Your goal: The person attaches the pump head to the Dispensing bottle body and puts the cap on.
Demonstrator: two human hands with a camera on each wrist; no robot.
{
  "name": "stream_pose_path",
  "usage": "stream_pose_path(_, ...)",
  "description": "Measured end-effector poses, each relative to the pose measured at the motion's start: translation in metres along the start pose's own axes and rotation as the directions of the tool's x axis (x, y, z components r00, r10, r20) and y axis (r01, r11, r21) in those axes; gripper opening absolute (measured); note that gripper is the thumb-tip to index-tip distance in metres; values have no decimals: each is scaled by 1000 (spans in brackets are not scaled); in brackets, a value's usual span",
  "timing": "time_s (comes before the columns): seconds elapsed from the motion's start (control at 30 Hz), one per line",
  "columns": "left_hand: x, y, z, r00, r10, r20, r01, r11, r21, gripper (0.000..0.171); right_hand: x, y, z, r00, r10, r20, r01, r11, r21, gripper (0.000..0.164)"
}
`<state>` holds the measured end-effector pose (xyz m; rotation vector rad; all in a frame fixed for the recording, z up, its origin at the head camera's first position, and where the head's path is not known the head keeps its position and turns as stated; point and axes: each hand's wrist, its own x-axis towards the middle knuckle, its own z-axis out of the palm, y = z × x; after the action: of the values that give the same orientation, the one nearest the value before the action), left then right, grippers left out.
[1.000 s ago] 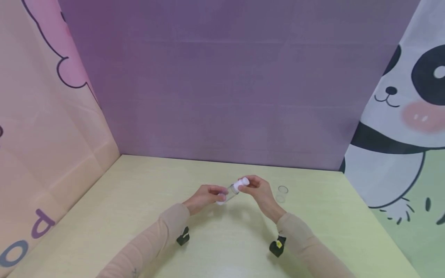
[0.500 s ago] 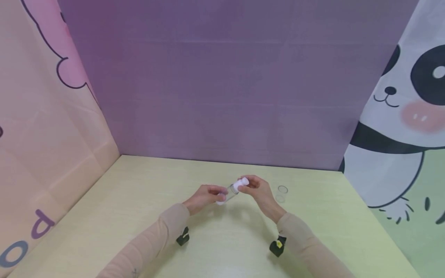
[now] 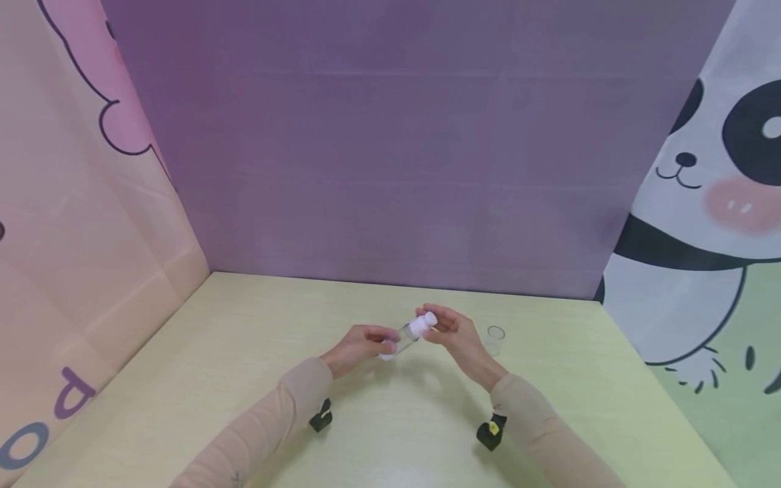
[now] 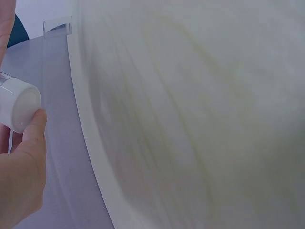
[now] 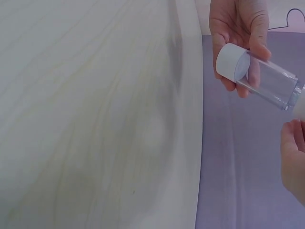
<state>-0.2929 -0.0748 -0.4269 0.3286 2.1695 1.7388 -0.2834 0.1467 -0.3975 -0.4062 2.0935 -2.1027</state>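
Observation:
A clear bottle (image 5: pixel 270 80) with a white base (image 5: pixel 232 61) and a white top (image 3: pixel 419 327) is tilted above the table, top end up and to the right. My left hand (image 3: pixel 361 348) holds it by the base end, thumb and fingers on either side. My right hand (image 3: pixel 460 340) is at the white top with fingers spread loosely about it. The thumb stands off the top's surface, and the fingers behind it are partly hidden. In the right wrist view only part of my right hand shows, at the right edge.
A small clear cylinder (image 3: pixel 493 342), like a cup or an overcap, stands on the pale table (image 3: pixel 274 305) to the right of my right hand. A purple backdrop (image 3: pixel 390 169) rises behind the table, with printed cloths at both sides.
My right hand's fingers have loosened from the white top, the thumb drawing back and the forefinger lifting. My left hand and the bottle have stayed where they were.

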Motion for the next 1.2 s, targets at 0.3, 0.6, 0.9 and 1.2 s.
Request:
stream_pose_path(0.3, 0, 2, 3, 1000, -3, -2, 2, 1000, -9, 35, -3, -3, 1, 1000, -10, 18, 10, 1000, 20, 50)
stream_pose_path(0.6, -1, 6, 2, 1000, -11, -8, 11, 1000, 8, 34, -1, -4, 3, 1000, 7, -20, -6, 1000, 20, 48)
stream_pose_path(0.9, 2, 5, 1, 1000, -2, 13, 2, 1000, 11, 34, 1, -1, 1, 996, 30, -81, -30, 1000, -6, 48)
stream_pose_path(1.2, 2, 6, 2, 1000, -7, 25, 7, 1000, 2, 34, 0, 0, 0, 989, 62, -132, -69, 996, -54, 48)
